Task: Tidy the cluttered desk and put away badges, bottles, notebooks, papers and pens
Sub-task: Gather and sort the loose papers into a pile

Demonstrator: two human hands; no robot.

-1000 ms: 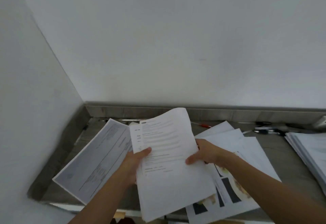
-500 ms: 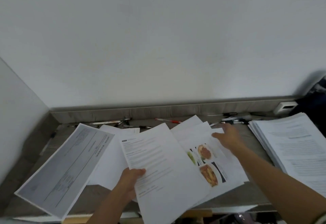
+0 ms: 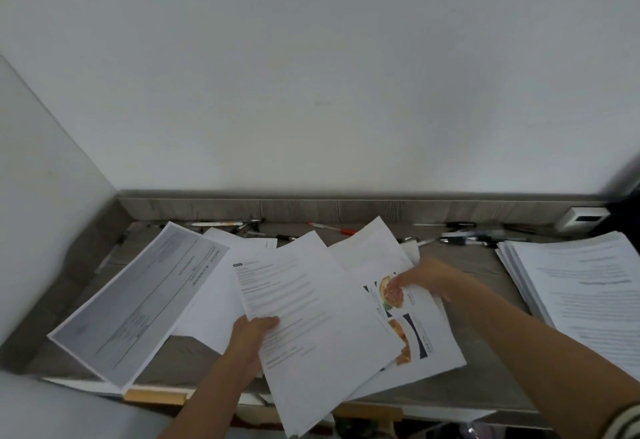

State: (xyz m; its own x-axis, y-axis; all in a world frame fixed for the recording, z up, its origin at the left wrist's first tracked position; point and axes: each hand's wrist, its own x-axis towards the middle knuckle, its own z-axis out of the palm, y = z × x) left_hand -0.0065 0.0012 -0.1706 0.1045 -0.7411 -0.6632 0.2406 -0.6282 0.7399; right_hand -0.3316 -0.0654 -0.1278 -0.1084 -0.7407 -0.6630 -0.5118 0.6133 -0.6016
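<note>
Worktop (image 3: pixel 478 276): grey, set in a corner between white walls, strewn with paper. Places are given against the text sheets.

1. Grey form (image 3: pixel 138 303): laid aslant, well left of the text sheets, its near corner at the worktop's front edge.
2. Blank sheets (image 3: pixel 221 286): lodged between the grey form and the text sheets, partly covered by both.
3. Left hand (image 3: pixel 251 338): set at the text sheets' left edge. The thumb is pressed on top and the fingers are hidden beneath, so the bundle is pinched.
4. Text sheets (image 3: pixel 318 328): a thin printed bundle, held aslant, with its near end carried out past the front edge.
5. Pens (image 3: pixel 228 224): scattered along the rail (image 3: pixel 381 208) behind the text sheets. A red pen (image 3: pixel 332 228) is placed directly behind.
6. Photo sheet (image 3: pixel 426 328): food pictures, laid just right, partly overlapped.
7. Right hand (image 3: pixel 429 279): the fingers (image 3: pixel 398 285) are drawn together, tips on the upper food picture. Whether the sheet is pinched cannot be told.
8. Stack (image 3: pixel 585 300): a thick pile of printed pages, well right.
9. White box (image 3: pixel 583 219): set against the rail, behind the stack.
</note>
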